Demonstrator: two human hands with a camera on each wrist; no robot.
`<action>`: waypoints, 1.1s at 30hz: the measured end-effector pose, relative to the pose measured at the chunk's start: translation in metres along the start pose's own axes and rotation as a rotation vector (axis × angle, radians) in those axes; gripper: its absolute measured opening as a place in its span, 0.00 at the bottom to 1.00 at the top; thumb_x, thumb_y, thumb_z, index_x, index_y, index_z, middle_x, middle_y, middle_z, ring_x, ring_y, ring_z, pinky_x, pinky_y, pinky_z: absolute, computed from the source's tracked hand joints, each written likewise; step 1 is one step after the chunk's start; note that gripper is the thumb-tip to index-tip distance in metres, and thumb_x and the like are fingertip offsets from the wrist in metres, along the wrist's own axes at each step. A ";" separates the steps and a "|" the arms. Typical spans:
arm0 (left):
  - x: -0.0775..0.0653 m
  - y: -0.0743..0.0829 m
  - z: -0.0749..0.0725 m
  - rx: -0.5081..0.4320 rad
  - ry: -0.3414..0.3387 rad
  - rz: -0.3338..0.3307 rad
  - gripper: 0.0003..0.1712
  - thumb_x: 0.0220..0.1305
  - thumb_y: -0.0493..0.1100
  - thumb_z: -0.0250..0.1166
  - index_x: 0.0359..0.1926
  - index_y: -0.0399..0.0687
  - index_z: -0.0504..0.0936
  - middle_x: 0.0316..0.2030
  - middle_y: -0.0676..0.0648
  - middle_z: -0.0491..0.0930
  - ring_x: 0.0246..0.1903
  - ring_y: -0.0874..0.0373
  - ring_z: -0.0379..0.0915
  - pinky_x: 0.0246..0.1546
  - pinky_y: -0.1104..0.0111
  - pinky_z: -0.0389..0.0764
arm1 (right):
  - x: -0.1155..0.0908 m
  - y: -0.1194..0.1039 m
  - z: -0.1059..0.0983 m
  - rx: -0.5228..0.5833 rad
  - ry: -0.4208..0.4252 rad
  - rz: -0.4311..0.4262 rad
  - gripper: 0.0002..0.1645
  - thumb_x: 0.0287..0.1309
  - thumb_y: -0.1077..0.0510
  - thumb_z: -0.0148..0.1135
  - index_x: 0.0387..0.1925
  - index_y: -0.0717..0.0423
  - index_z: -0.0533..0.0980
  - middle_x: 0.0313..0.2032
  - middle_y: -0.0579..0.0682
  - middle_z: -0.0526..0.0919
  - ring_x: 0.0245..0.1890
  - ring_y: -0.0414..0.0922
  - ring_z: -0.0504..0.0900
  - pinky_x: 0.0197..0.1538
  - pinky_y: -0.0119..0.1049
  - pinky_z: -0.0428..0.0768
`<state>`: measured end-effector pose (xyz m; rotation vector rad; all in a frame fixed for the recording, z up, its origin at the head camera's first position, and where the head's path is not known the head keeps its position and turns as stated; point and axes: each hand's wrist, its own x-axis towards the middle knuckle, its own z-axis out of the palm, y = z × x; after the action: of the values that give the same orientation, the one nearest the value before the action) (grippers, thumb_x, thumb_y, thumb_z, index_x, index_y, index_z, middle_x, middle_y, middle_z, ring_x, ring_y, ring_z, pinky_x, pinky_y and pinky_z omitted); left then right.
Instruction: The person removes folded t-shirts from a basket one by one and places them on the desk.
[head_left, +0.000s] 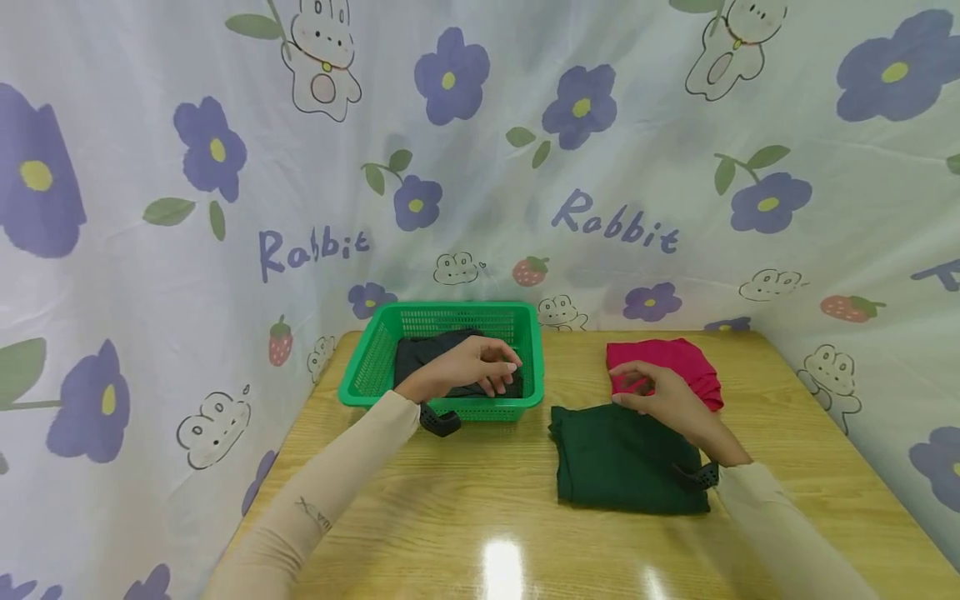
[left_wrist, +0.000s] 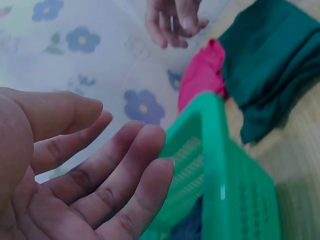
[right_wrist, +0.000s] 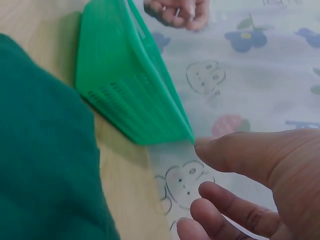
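Note:
Over the green plastic basket [head_left: 441,408] hovers my left hand [head_left: 471,367], its fingers loosely bent and nothing between them. A dark folded cloth [head_left: 420,352] lies inside the basket, partly hidden by that hand. My right hand [head_left: 663,402] is held above the dark green folded cloth [head_left: 626,458], its fingers relaxed and holding nothing. Behind that cloth lies a crimson folded cloth [head_left: 667,358], partly covered by the right hand in the head view. The left wrist view shows the left fingers [left_wrist: 145,185] spread beside the basket rim.
All the cloths and the basket are on a light wooden table [head_left: 450,500]. A white curtain [head_left: 495,158] printed with flowers and rabbits hangs behind the table and along both sides.

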<state>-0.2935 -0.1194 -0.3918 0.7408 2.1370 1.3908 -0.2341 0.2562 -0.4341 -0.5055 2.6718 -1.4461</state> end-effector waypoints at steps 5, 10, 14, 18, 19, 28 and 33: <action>-0.004 -0.009 -0.024 0.020 0.085 -0.049 0.14 0.77 0.49 0.62 0.56 0.50 0.83 0.46 0.36 0.83 0.45 0.36 0.81 0.45 0.50 0.84 | 0.015 -0.009 0.009 0.036 -0.010 -0.032 0.25 0.65 0.58 0.72 0.61 0.56 0.78 0.49 0.62 0.81 0.42 0.54 0.81 0.40 0.50 0.86; -0.009 -0.019 -0.042 0.002 0.148 -0.101 0.15 0.77 0.49 0.62 0.57 0.48 0.82 0.51 0.31 0.81 0.50 0.30 0.78 0.50 0.45 0.81 | 0.029 -0.018 0.017 0.038 -0.040 -0.027 0.27 0.65 0.55 0.72 0.63 0.55 0.77 0.51 0.63 0.80 0.42 0.54 0.81 0.42 0.55 0.85; -0.013 -0.026 -0.055 -0.001 0.195 -0.119 0.14 0.78 0.47 0.61 0.57 0.47 0.82 0.51 0.30 0.80 0.50 0.29 0.77 0.53 0.41 0.78 | 0.041 -0.025 0.024 0.033 -0.056 -0.042 0.27 0.65 0.55 0.72 0.64 0.51 0.77 0.51 0.60 0.81 0.43 0.53 0.81 0.45 0.56 0.84; -0.017 -0.029 -0.067 0.025 0.234 -0.134 0.15 0.78 0.46 0.60 0.57 0.45 0.82 0.51 0.30 0.80 0.49 0.31 0.78 0.53 0.41 0.78 | 0.052 -0.031 0.033 0.038 -0.075 -0.053 0.26 0.66 0.54 0.71 0.64 0.50 0.77 0.50 0.57 0.81 0.43 0.52 0.82 0.46 0.55 0.84; -0.019 -0.030 -0.070 0.026 0.241 -0.141 0.15 0.78 0.46 0.60 0.58 0.45 0.81 0.52 0.29 0.79 0.50 0.31 0.78 0.53 0.41 0.78 | 0.054 -0.032 0.035 0.039 -0.078 -0.057 0.26 0.66 0.54 0.71 0.63 0.50 0.77 0.50 0.57 0.81 0.43 0.52 0.81 0.46 0.54 0.84; -0.033 -0.042 -0.094 0.083 0.312 -0.187 0.16 0.79 0.44 0.59 0.59 0.41 0.80 0.48 0.37 0.80 0.49 0.31 0.78 0.49 0.48 0.83 | 0.079 -0.047 0.058 0.084 -0.112 -0.100 0.27 0.67 0.60 0.69 0.66 0.58 0.75 0.51 0.61 0.81 0.41 0.53 0.84 0.41 0.45 0.85; -0.038 -0.049 -0.104 0.072 0.336 -0.239 0.17 0.80 0.43 0.57 0.61 0.38 0.78 0.49 0.37 0.79 0.52 0.30 0.76 0.54 0.43 0.79 | 0.093 -0.059 0.072 0.067 -0.120 -0.095 0.28 0.66 0.58 0.71 0.65 0.54 0.76 0.51 0.61 0.82 0.41 0.50 0.85 0.39 0.42 0.85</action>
<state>-0.3426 -0.2304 -0.3953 0.2752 2.4474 1.3913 -0.2918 0.1395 -0.4163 -0.6986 2.5301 -1.4726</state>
